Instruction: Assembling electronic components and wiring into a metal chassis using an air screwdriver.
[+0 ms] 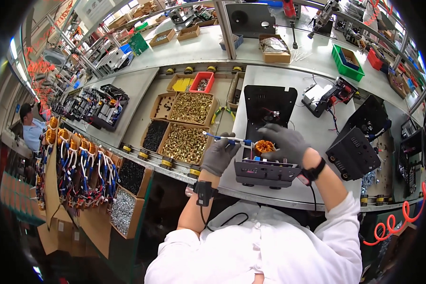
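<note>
Both my hands wear grey gloves. My left hand [219, 155] is closed on a pair of blue-and-white sleeved wires [239, 140], whose ends stick out to its left. These wires run to a copper-wound ring coil [264, 147]. My right hand [288, 145] curls around the coil from the right, thumb and fingers on either side of it. The coil is over an open black metal case [270, 173], with its front panel toward me and its tall back plate [269, 105] standing up. My right hand and the coil partly hide the case's inside.
Left of the case stand boxes of brass-coloured fasteners [191, 107], black parts [155, 136] and a red bin [202, 82]. Several coils with wires [83, 161] hang at the far left. Another black case [354, 152] sits on the right. A green bin [348, 62] stands behind.
</note>
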The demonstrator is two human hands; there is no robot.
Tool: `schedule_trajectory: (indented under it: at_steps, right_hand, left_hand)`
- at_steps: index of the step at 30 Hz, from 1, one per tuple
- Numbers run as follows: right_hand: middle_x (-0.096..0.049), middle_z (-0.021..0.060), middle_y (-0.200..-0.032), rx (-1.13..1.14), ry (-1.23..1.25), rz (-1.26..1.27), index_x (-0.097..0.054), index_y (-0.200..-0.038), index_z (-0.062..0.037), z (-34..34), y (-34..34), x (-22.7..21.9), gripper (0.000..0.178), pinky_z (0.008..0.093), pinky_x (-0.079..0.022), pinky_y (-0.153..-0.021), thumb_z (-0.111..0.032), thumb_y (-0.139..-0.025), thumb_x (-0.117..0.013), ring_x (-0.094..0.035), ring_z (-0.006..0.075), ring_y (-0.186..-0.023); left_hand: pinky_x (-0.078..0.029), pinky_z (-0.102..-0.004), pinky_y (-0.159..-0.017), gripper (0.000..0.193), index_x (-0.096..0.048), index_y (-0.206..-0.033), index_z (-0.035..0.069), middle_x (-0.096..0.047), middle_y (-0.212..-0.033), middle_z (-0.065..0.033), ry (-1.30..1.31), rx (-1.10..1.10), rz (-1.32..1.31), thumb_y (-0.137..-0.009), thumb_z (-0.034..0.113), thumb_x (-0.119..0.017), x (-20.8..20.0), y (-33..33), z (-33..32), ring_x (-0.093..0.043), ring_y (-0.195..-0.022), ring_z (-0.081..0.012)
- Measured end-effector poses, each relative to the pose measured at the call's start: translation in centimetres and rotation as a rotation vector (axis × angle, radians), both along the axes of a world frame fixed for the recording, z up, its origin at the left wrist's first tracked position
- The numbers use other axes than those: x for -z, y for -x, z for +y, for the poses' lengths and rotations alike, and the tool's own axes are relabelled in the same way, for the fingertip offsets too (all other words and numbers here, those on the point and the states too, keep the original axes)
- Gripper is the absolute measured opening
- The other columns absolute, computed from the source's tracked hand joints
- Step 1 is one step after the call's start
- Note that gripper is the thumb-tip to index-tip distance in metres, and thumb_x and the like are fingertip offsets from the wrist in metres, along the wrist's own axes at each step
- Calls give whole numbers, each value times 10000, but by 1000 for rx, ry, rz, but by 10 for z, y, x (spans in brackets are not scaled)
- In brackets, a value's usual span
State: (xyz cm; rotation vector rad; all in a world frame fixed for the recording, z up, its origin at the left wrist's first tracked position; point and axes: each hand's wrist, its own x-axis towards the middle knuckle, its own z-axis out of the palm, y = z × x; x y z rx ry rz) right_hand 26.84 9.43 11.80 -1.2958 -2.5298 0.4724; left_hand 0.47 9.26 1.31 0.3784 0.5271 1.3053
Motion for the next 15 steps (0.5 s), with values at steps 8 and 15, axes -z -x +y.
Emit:
schedule_trajectory:
  at_steps: [8, 15]
  right_hand:
    - [-588, 126, -1182, 72, 219, -371, -483, -1302, -143, 15, 23, 30, 711, 442, -502, -850, -560, -766, -695, -644, 349, -1009]
    - [-614, 121, -1190, 192, 247, -251, -510, -1320, -163, 7, 4, 26, 685, 426, -497, -863, -524, -766, -689, -641, 341, -1031]
  left_hand:
    - [-466, -280, -820, 612, -631, -1068, -23, -640, -910, -85, -103, 33, 476, -1028, 516, -345, -65, -48, -65, -603, -861, -156]
    - [-450, -248, -589, 588, -651, -772, -9, -619, -674, -50, -158, -351, 757, -988, 509, -475, -75, -84, -65, -564, -619, -100]
